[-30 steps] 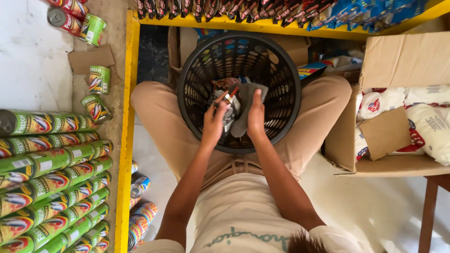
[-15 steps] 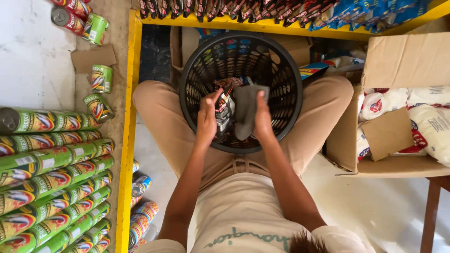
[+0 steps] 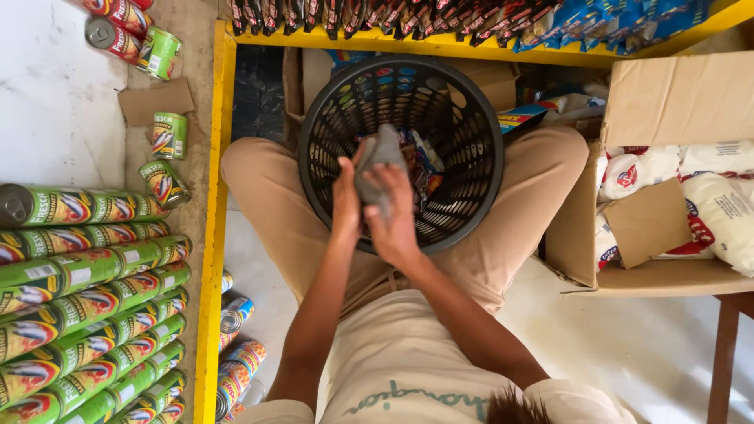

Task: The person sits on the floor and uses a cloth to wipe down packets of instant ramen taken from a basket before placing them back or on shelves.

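Nearest the camera, the person sits with the knees spread, in tan trousers and a pale shirt, both forearms reaching forward to a black basket (image 3: 471, 165) held between the thighs. This basket serves as the landmark for everything else.

Just over the near rim of the basket, the left hand (image 3: 345, 204) and the right hand (image 3: 395, 224) come together on a grey cloth (image 3: 378, 161). The right hand is closed around the lower part of the cloth, its fingers wrapped over it; the left hand presses against the cloth's left side with thumb and fingers curled on it. The cloth stands bunched upward from the hands, its top over the inside of the basket. Whether anything is wrapped inside the cloth cannot be told.

Down in the basket, beyond the cloth, lie some small coloured packets (image 3: 420, 165).

To the left of the basket runs a yellow shelf edge (image 3: 210, 259), and left of that lie rows of green cans (image 3: 86, 275) on their sides, with a few loose cans farther up.

To the right of the basket sits an open cardboard box (image 3: 675, 102) holding white bags (image 3: 719, 212).

Beyond the basket, at the far edge, a row of hanging packets (image 3: 440, 16) runs along a yellow shelf.
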